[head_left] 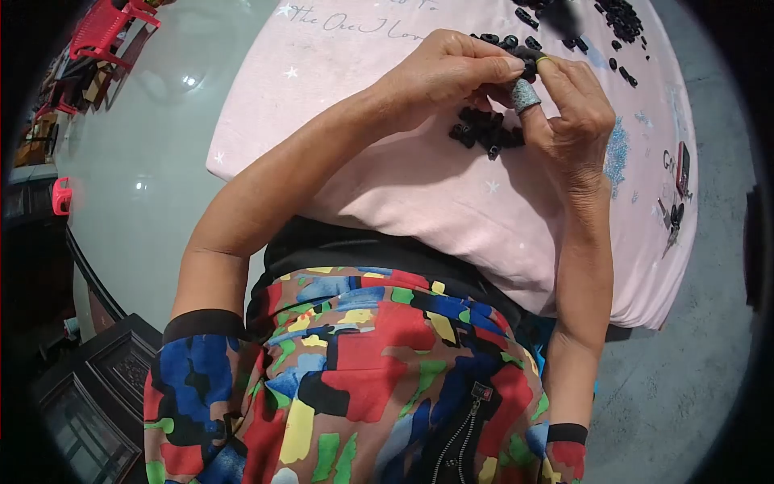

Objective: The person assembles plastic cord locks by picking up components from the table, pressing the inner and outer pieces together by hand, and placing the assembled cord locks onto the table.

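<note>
My left hand [459, 68] and my right hand [574, 105] meet above the pink cloth, their fingers pinched on a small black part [528, 68]. Its exact kind is too small to make out. A grey wrap [525, 95] covers my right thumb, and a thin yellowish band circles a finger of that hand. Just below my fingers lies a pile of small black parts [486, 131] on the cloth. More black pieces [509, 40] sit right behind my hands, partly hidden by them.
The pink printed cloth [339, 60] covers the surface before me. A larger heap of black parts [622, 22] lies at the far right. Scissors [674, 222] and a dark red object [684, 169] rest near the right edge. Red plastic chairs [105, 28] stand at upper left.
</note>
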The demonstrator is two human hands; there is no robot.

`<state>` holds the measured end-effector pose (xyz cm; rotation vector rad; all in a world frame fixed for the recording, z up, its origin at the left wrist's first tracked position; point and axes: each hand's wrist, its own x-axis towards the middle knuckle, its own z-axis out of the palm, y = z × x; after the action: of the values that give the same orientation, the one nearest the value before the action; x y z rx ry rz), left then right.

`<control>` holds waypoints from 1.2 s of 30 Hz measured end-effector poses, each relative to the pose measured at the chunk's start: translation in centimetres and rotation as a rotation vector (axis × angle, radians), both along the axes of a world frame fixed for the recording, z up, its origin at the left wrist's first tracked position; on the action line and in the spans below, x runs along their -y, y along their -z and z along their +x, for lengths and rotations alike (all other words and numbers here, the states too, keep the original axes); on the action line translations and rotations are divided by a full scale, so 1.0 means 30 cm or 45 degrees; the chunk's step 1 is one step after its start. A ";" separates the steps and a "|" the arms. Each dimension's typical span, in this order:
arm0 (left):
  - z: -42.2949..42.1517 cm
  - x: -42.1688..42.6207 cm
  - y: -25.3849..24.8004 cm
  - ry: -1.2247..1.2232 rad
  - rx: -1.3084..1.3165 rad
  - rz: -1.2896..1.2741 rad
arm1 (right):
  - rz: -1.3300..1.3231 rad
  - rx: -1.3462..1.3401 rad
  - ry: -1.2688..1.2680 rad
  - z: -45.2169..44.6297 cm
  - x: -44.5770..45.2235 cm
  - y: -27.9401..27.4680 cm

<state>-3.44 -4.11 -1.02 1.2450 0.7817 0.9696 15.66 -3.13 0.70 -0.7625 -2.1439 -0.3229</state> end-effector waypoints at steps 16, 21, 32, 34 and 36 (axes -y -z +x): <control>-0.016 -0.016 -0.005 -0.020 -0.133 0.106 | 0.004 0.058 -0.023 0.004 0.008 -0.012; -0.073 -0.009 -0.050 -0.183 -0.228 0.246 | -0.329 -0.082 -0.061 0.028 0.011 -0.017; -0.391 0.071 0.001 -0.763 -1.451 0.709 | -1.159 -0.047 0.004 0.044 0.029 -0.007; -0.412 0.078 0.019 -0.738 -1.366 0.622 | -0.950 0.042 0.019 0.033 0.030 -0.007; -0.413 0.085 0.023 -0.737 -1.355 0.635 | -1.022 0.043 0.075 0.047 0.024 -0.010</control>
<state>-15.83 -6.64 -1.72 2.0695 1.8824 0.9419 17.06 -3.85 0.99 -1.2608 -2.2741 0.5410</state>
